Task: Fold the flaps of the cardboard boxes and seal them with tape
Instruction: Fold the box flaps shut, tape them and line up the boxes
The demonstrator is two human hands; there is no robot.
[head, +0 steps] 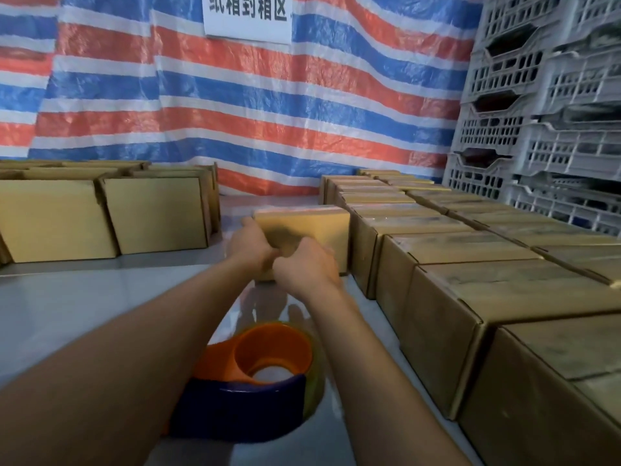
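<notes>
Grip: my left hand (pixel 252 243) clasps box (pixel 316 227); right hand (pixel 306 268) curled, hold unclear.
Risk: I may skew seam if box slides.

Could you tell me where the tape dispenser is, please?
The tape dispenser sits low in the middle of the head view, on the grey surface between the forearms, with the row of boxes to its right.
</notes>
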